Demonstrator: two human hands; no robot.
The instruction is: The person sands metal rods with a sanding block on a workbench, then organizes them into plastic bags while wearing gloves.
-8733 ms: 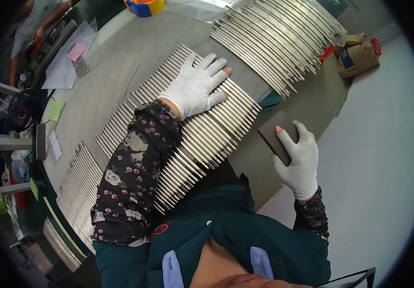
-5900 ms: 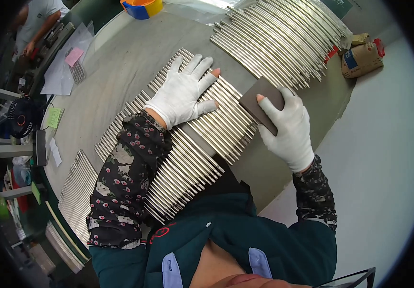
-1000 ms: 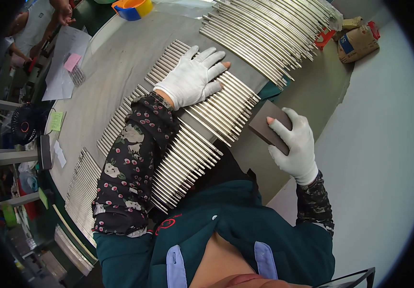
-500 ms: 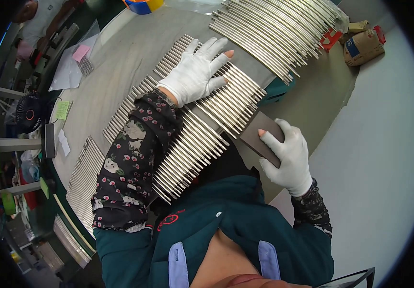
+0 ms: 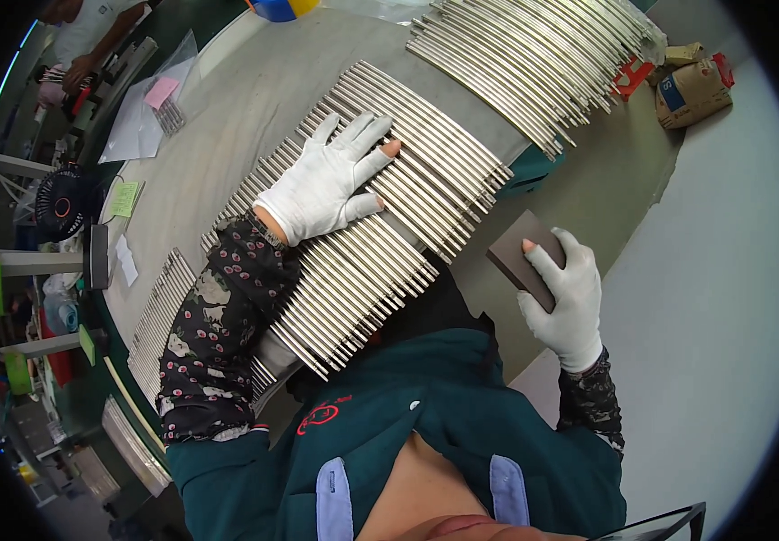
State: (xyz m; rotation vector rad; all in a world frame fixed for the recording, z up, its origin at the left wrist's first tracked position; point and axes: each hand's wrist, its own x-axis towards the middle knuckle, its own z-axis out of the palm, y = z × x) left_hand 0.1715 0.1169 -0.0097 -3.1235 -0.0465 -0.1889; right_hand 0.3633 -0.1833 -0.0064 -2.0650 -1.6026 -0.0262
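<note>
While the long bench (image 5: pixel 227 117) curved away under the fisheye view, a small black fan (image 5: pixel 60 203) was seen at the far left edge, with pale sheets of paper (image 5: pixel 137 122) lying near it. Further right, the left hand (image 5: pixel 326 180), gloved in white, was pressed flat with fingers spread on a tight row of thin metal rods (image 5: pixel 389 234) laid side by side. A second batch of rods (image 5: pixel 534 63) was stacked beyond. To the right, off the rods, a dark rectangular sanding block (image 5: pixel 526 257) was clamped in the gloved right hand (image 5: pixel 565 302). For an even finish, the row would best be pinned firmly so nothing rolls, and the block drawn flat along the rods. Compared with half a second before, the block had been lifted slightly clear of the rod ends, while the left hand had stayed put.
</note>
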